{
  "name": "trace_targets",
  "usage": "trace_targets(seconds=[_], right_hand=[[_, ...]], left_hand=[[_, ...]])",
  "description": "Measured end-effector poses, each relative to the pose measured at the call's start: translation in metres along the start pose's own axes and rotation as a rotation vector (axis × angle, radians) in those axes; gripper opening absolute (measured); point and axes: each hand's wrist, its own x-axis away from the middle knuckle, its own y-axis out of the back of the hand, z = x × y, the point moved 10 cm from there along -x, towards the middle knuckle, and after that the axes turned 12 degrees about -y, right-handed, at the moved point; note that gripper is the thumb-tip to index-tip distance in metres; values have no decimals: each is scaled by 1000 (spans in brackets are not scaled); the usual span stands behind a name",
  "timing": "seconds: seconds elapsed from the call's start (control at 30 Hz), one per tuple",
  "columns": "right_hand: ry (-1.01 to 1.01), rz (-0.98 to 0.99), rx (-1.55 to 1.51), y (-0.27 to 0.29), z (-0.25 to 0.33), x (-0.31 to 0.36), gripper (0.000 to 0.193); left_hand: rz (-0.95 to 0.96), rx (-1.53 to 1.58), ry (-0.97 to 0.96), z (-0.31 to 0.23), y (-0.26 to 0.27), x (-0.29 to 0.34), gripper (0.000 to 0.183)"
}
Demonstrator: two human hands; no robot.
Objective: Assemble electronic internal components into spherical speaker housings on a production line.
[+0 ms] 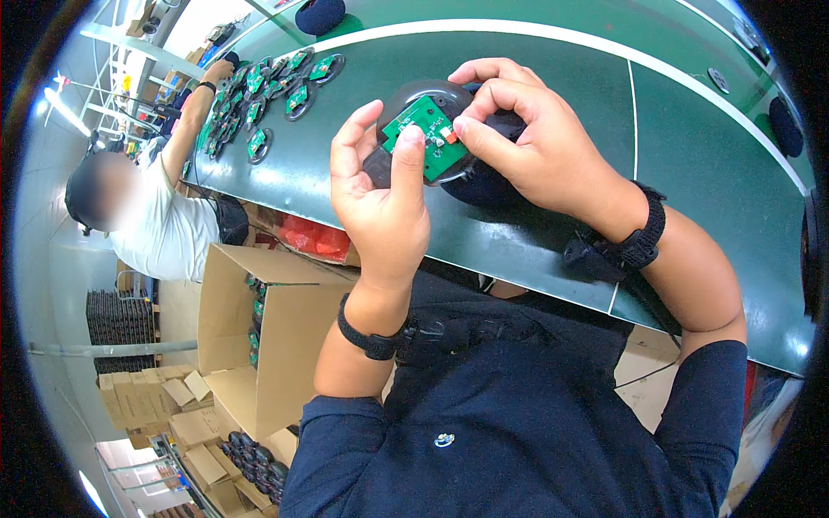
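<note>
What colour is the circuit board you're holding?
Green, with a small orange-red part; the circuit board shows clearly in the head view.

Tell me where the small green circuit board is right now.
In the head view, upper centre: the green circuit board sits on a dark round housing, pinched between the left hand and right hand above the green table.

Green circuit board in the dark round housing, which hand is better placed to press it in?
Probably the right hand: its fingertips pinch the green circuit board near its orange part, while the left hand cradles the dark round housing.
</note>
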Motion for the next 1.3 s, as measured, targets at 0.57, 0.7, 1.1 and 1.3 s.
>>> trace_targets(seconds=[0.57, 0.7, 1.1, 1.3], right_hand=[[-62, 206, -107, 1, -6, -12, 18], [-153, 317, -47, 3, -9, -17, 17], [-130, 230, 9, 9, -2, -17, 14], [-126, 280, -56, 5, -11, -18, 14]], left_hand=[[-12, 6, -49, 13, 5, -11, 28], [66, 27, -26, 12, -4, -13, 28], [77, -63, -117, 1, -7, -13, 27], [61, -20, -123, -1, -8, -14, 26]])
